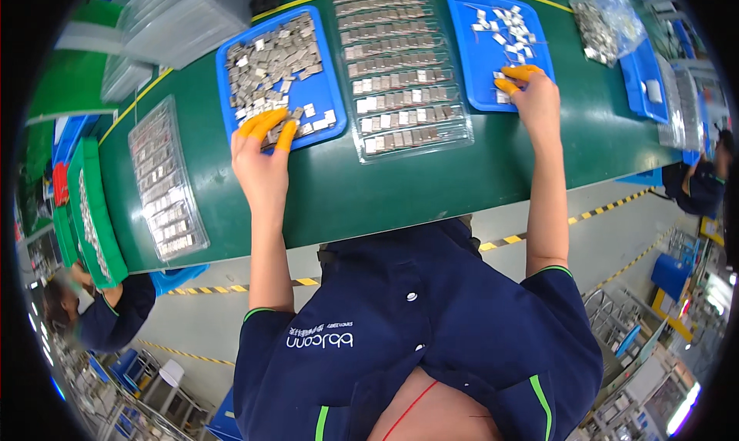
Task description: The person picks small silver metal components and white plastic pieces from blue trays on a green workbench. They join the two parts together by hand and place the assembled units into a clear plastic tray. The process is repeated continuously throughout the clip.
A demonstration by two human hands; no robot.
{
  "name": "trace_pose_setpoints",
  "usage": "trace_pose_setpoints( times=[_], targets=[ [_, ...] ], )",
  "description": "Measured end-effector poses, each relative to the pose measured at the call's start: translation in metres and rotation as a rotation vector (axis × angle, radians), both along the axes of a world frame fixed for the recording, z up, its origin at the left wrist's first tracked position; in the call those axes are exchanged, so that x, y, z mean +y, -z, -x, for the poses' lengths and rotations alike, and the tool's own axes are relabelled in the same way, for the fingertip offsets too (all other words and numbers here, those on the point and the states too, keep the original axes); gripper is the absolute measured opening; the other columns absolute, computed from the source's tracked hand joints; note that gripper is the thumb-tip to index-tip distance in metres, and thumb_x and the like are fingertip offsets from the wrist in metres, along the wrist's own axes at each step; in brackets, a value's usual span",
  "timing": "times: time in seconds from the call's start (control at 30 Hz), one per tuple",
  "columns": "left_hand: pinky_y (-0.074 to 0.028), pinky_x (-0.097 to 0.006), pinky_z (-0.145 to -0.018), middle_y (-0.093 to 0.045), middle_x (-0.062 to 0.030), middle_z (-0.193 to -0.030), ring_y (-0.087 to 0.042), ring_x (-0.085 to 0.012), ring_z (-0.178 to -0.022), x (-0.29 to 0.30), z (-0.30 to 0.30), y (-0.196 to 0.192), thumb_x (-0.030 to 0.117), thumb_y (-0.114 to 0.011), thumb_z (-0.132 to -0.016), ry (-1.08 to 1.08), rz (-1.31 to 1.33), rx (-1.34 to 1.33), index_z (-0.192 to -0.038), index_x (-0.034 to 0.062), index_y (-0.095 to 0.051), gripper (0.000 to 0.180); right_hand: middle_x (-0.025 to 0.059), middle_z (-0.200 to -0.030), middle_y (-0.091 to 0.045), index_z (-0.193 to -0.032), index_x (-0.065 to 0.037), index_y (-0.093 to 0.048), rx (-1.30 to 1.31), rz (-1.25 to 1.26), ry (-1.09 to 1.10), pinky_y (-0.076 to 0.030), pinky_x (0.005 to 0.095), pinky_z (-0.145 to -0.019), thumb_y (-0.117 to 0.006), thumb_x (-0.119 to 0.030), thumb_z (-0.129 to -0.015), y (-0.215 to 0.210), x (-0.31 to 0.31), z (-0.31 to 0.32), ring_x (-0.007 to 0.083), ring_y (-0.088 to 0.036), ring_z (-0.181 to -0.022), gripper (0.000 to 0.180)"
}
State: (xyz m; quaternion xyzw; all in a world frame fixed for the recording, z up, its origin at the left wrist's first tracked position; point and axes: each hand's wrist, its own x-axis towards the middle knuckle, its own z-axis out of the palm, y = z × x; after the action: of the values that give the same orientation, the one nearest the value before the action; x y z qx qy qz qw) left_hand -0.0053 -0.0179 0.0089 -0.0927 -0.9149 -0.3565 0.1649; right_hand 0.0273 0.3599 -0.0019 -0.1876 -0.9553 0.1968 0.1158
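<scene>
My left hand (260, 152), with orange finger covers, reaches over the near edge of the left blue tray (336, 106). Its fingers are closed in a pinch among small flat metal parts (277, 52); a part seems to be between the fingertips. My right hand (537, 106), likewise covered at the fingertips, is at the near right of the right blue tray (479, 101). Thumb and finger pinch at a small white part (503, 97). Other white pieces (508, 29), some with thin leads, lie farther back there. Between the trays lies a clear plastic tray (400, 150) with rows of metal parts.
Another filled clear tray (165, 183) lies at the left, near a green bin (108, 241). Stacked clear trays (181, 21) stand at the far left. A plastic bag of parts (604, 29) and a blue container (643, 83) are right. Other people (115, 314) sit at both sides.
</scene>
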Motion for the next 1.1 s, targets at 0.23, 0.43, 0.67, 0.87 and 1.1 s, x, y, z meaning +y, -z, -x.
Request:
trace_pose_setpoints(
  times=[0.23,0.43,0.67,0.87,1.1],
  targets=[
    [-0.040,-0.038,-0.084,-0.063,-0.0128,-0.090,-0.053,-0.0292,-0.090,0.001,0.019,-0.005,0.020,-0.075,-0.067,0.057,0.248,-0.137,-0.088,0.0067,-0.071,0.025,0.0126,-0.081,-0.065,-0.085,-0.007,-0.070,-0.026,-0.294,-0.107,-0.045,0.0362,-0.076,-0.071,-0.014,-0.070,-0.017,-0.012,0.007,0.0267,-0.061,-0.077,0.017],
    [-0.041,-0.039,-0.079,-0.062,-0.0132,-0.082,-0.053,-0.0288,-0.087,0.011,0.031,-0.005,0.016,-0.074,-0.066,0.169,0.381,-0.091,-0.082,0.0052,-0.070,0.021,0.0104,-0.090,-0.064,-0.088,-0.003,-0.066,0.505,-0.280,-0.116,-0.044,0.0355,-0.080,-0.066,-0.006,-0.076,-0.010,-0.011,-0.001,0.0257,-0.059,-0.081,0.012],
    [-0.043,-0.035,-0.078,-0.064,-0.0104,-0.084,-0.054,-0.0287,-0.086,0.017,0.028,-0.011,0.009,-0.075,-0.063,0.170,0.159,-0.026,-0.082,0.0036,-0.067,0.021,0.0100,-0.098,-0.063,-0.102,0.005,-0.059,0.712,0.673,-0.019,-0.046,0.0271,-0.083,-0.058,-0.002,-0.086,-0.014,-0.023,-0.016,0.0157,-0.059,-0.093,0.018],
    [-0.050,-0.024,-0.064,-0.066,-0.0105,-0.090,-0.063,-0.0149,-0.075,0.028,-0.006,-0.040,-0.001,-0.067,-0.077,0.278,-0.775,-0.624,-0.086,-0.0030,-0.063,0.010,0.0081,-0.100,-0.062,-0.105,0.003,-0.059,0.562,0.880,0.048,-0.044,0.0245,-0.085,-0.055,-0.003,-0.088,-0.023,-0.064,-0.034,0.0138,-0.059,-0.089,0.019],
    [-0.054,-0.029,-0.074,-0.064,-0.0168,-0.092,-0.066,-0.0225,-0.083,0.050,-0.032,-0.031,0.004,-0.063,-0.082,0.431,-1.139,-0.811,-0.102,-0.0022,-0.055,0.022,0.0064,-0.099,-0.061,-0.108,0.002,-0.056,0.253,1.467,-0.241,-0.049,0.0259,-0.078,-0.052,-0.002,-0.089,-0.040,-0.124,-0.051,0.0130,-0.060,-0.081,0.020]
  ],
)
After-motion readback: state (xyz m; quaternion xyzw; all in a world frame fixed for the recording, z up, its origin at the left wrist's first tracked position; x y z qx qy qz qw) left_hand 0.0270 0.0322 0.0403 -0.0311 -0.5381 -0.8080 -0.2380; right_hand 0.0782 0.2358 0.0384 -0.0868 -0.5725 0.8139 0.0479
